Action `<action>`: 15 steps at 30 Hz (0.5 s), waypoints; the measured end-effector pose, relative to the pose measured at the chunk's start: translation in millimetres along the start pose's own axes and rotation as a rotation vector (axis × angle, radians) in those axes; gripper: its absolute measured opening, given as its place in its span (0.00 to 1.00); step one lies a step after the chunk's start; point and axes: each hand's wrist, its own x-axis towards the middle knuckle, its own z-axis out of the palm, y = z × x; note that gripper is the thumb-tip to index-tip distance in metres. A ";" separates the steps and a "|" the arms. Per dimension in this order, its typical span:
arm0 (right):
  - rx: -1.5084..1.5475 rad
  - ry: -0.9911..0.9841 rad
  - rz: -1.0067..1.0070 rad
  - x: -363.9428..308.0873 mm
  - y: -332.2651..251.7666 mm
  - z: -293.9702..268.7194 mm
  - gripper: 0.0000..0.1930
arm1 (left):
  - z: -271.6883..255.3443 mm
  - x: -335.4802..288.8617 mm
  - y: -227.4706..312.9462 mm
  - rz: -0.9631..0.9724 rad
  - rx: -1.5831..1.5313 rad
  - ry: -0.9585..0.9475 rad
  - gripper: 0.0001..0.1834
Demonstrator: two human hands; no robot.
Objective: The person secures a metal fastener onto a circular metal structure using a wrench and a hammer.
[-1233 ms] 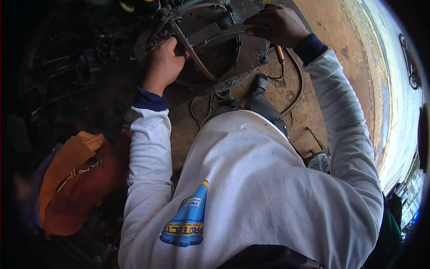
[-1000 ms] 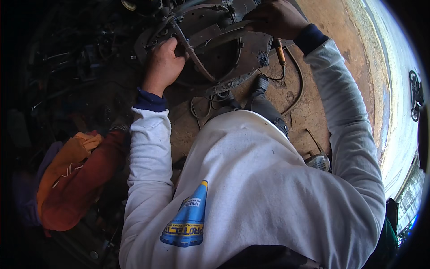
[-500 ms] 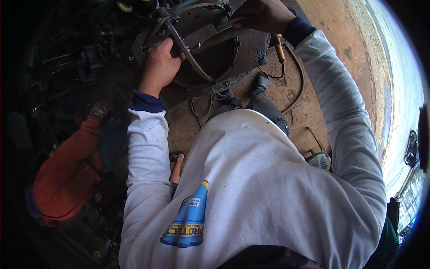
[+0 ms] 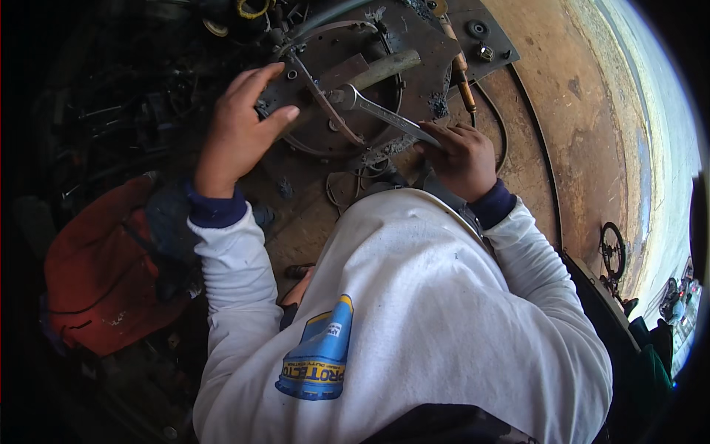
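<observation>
The fingers of the right hand [image 4: 466,154] are clamped on the lower end of one steel wrench [image 4: 392,115], which slants over the counter [image 4: 433,55], its forked mouth turned away from the person. If this mouth sits on some nut, I cannot tell.

The fingers of the left hand [image 4: 240,122] are apart, with the thumb well spread, and nothing is seen between them. They are near one curved metal strip [image 4: 314,92]; I cannot tell if a fingertip touches the counter.

The wrench, in my judgement, is stiff, rather heavy for its slim form and not fragile; with oil it can become slippery. The best place to take hold is the far part of the handle, where the right hand is.

Beyond the mouth lies one grey round bar [image 4: 388,69]. Further to the right there are one copper-coloured tool handle [image 4: 464,78] with a cable, one black ring [image 4: 478,29] and one small metal nut [image 4: 486,52]. Outermost are one co-worker in red [image 4: 103,274], at left, and one bicycle [image 4: 612,250], at right.
</observation>
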 end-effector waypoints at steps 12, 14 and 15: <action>0.091 0.272 0.438 -110.2 24.2 -19.3 0.17 | 14.5 146.1 -115.4 0.485 0.474 -0.432 0.14; 0.096 0.338 0.540 -132.1 31.4 -18.2 0.17 | 28.8 152.5 -128.2 0.645 0.420 -0.432 0.15; 0.100 0.371 0.590 -140.4 33.7 -20.7 0.17 | 34.8 151.0 -142.1 0.693 0.354 -0.387 0.16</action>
